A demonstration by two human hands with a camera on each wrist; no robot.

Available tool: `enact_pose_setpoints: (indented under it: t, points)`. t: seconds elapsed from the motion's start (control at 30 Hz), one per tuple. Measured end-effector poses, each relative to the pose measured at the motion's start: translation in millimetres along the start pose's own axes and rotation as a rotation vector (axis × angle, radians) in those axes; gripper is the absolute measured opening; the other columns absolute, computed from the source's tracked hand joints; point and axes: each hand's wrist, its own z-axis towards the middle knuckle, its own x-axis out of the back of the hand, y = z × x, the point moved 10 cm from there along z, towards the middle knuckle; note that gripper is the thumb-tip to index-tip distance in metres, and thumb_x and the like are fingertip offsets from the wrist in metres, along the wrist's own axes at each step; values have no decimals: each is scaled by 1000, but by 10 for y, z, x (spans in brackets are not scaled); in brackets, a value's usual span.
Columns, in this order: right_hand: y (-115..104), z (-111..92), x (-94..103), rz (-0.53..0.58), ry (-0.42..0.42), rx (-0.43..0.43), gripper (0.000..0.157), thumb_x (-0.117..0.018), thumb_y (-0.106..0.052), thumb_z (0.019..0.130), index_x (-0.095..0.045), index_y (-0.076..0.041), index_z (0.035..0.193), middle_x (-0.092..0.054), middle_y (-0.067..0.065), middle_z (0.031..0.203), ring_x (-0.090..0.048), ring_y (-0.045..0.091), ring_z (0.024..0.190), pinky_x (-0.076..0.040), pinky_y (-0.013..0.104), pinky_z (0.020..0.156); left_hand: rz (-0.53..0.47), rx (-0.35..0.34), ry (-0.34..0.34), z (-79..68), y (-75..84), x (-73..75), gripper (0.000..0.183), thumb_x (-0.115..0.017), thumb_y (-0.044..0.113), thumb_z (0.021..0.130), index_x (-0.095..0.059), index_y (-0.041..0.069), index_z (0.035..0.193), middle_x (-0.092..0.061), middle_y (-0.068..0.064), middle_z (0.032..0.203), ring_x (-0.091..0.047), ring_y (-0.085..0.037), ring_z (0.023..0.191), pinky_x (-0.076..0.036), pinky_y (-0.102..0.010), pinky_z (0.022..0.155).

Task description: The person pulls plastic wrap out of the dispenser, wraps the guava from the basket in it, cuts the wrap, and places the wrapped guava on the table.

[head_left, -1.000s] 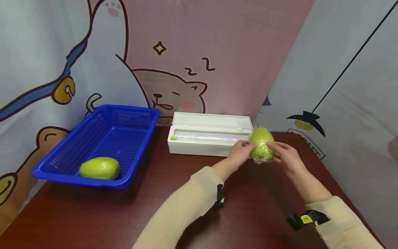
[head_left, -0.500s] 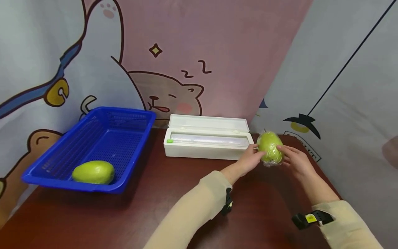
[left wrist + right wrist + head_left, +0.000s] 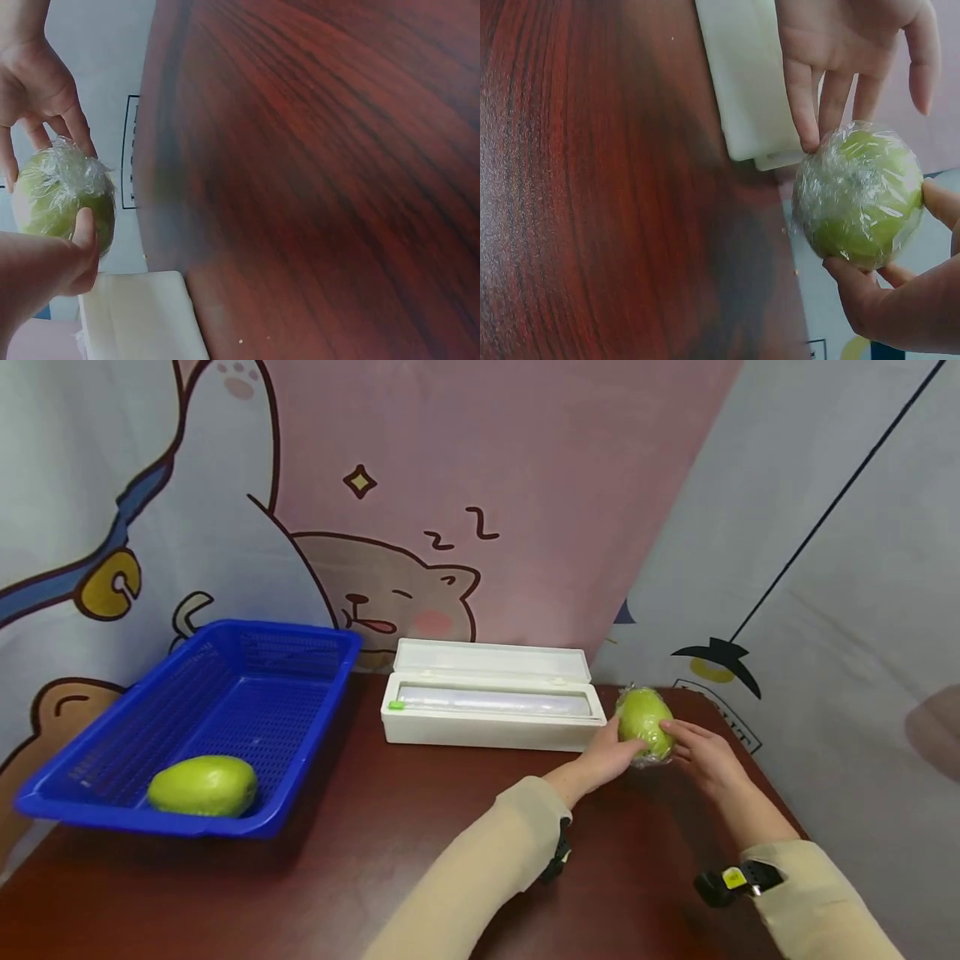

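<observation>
A green oval fruit (image 3: 645,720), wrapped in crinkled clear cling film, is held between both hands near the far right table edge. My left hand (image 3: 609,752) grips its left side, with the thumb (image 3: 85,225) on the film. From the right, my right hand (image 3: 705,752) pinches it between thumb and fingers. Bunched film (image 3: 71,176) covers the side facing the wrists. Just left of the hands stands a white cling film box (image 3: 487,735), its lid raised and a film roll (image 3: 495,701) visible inside.
A blue plastic basket (image 3: 315,739) stands at the left, with another green oval fruit (image 3: 204,786) near its front wall. The dark red-brown table (image 3: 360,877) meets a cartoon-printed curtain (image 3: 540,527) behind and at both sides.
Both hands have carried the wrapped fruit rightward from in front of the box's right end and slightly lower. The head view has turned to the right. The box and basket stay put.
</observation>
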Motion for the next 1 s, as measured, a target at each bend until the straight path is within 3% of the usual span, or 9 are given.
enact_pose_setpoints:
  t: [0.2, 0.3, 0.47, 0.77, 1.0]
  points:
    - [142, 104, 38, 20, 45, -11, 83, -59, -37, 90, -15, 5, 146, -54, -23, 79, -56, -8, 74, -49, 14, 68, 18, 69, -22, 19, -168, -86, 68, -61, 28, 86, -29, 10, 143, -46, -7, 137, -46, -15, 124, -40, -28, 101]
    - [189, 166, 62, 25, 65, -15, 79, -60, -37, 89, -22, 5, 144, -55, -21, 78, -56, -7, 74, -50, 14, 67, 38, 43, -37, 36, -178, -100, 68, -62, 27, 86, -30, 9, 143, -47, -7, 136, -47, -14, 123, -40, -26, 100]
    - [229, 248, 41, -6, 51, 1, 81, -59, -37, 90, -19, 7, 145, -53, -22, 80, -56, -8, 75, -50, 14, 68, 106, 16, -49, 54, -195, -89, 69, -63, 30, 86, -30, 11, 143, -41, -6, 136, -46, -14, 122, -41, -24, 97]
    - [315, 335, 25, 51, 86, -29, 74, -58, -36, 90, -25, 5, 143, -55, -20, 76, -56, -6, 73, -50, 15, 67, 234, 4, -90, 83, -247, -211, 87, -62, 31, 86, -9, 6, 150, -18, -7, 149, -32, -14, 134, -34, -20, 104]
    - [345, 407, 7, 65, 106, -18, 81, -57, -40, 90, -20, 4, 146, -51, -22, 84, -55, -11, 74, -48, 11, 68, 298, 22, -146, 111, -338, -278, 92, -60, 35, 88, 2, 9, 151, -1, -6, 156, -21, -16, 141, -32, -23, 107]
